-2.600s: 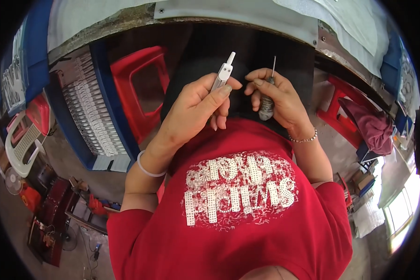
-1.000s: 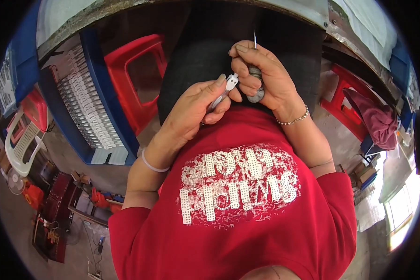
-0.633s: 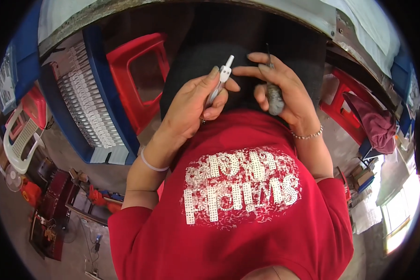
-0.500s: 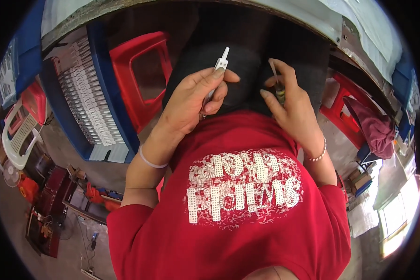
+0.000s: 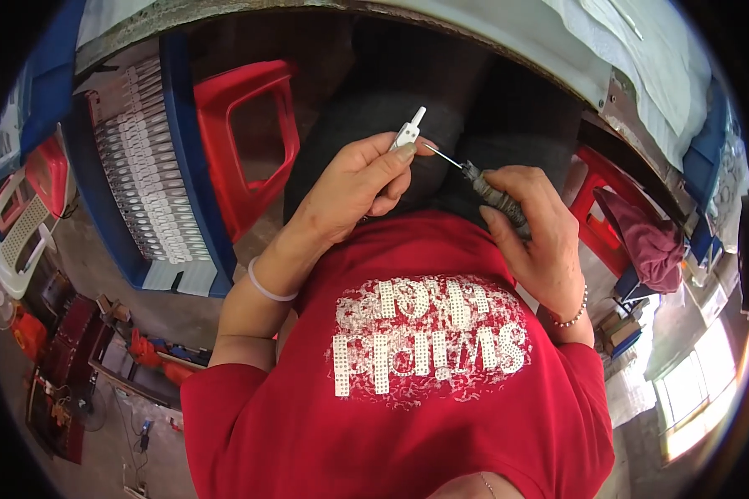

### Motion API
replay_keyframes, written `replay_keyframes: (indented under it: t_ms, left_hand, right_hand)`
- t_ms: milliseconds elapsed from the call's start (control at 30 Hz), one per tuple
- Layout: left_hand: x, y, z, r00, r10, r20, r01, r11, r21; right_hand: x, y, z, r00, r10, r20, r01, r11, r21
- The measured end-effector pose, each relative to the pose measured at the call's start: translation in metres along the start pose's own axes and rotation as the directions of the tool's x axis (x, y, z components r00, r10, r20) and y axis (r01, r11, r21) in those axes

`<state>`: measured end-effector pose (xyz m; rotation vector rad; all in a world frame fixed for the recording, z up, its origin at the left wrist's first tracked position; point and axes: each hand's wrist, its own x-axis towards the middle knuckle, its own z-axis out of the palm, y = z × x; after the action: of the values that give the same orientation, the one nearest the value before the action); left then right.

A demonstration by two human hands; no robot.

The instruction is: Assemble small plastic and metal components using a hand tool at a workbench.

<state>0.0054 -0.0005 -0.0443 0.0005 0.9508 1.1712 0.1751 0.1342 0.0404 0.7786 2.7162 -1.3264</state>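
Note:
My left hand (image 5: 362, 185) is closed round a small white plastic piece (image 5: 407, 135) with a narrow tip pointing up and away and dark dots on its face. In my right hand (image 5: 538, 233) is a screwdriver-like tool (image 5: 498, 197) with a thin metal shaft and a wrapped, greyish-green handle. The shaft points left, its end close to my left fingers, just right of the white piece. Whether it touches them I cannot tell. Both hands are over my lap, below the table edge.
Rows of similar white pieces (image 5: 160, 175) lie in a blue tray (image 5: 210, 195) at the left. Beside it stands a red plastic stool (image 5: 291, 137). A table edge (image 5: 491, 41) runs across the far side. Another red stool (image 5: 599, 234) with a maroon cloth (image 5: 647, 241) is at the right.
The tool in my right hand has swung from upright to pointing left, toward the white piece. My left hand has shifted slightly right and down with the piece.

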Motion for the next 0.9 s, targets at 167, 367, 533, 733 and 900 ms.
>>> replay_keyframes:
  t_ms: [167,367,533,733,900]
  left_hand:
    - [0.004,-0.002,-0.006,1.000,0.002,0.031,-0.004,0.999,0.051]
    - [-0.004,0.009,0.004,0.999,0.041,0.007,-0.041,0.996,0.073]
    - [0.012,-0.009,-0.009,0.998,0.037,0.047,-0.037,0.999,-0.009]
    - [0.010,-0.021,-0.010,0.988,0.113,0.104,-0.120,0.991,0.060]
    - [0.014,-0.022,-0.006,0.983,0.160,0.094,-0.170,0.980,0.108]
  right_hand:
    - [0.010,0.000,0.004,0.999,-0.022,-0.045,0.024,0.999,0.049]
    - [0.018,-0.009,-0.007,0.991,0.023,-0.134,-0.001,0.986,0.167]
    - [0.022,0.029,0.013,0.931,0.337,-0.142,-0.250,0.869,0.428]
    - [0.023,0.045,0.033,0.988,0.152,-0.001,-0.152,0.988,0.000]
    - [0.030,0.046,0.039,0.997,0.069,-0.024,-0.070,0.995,-0.064]
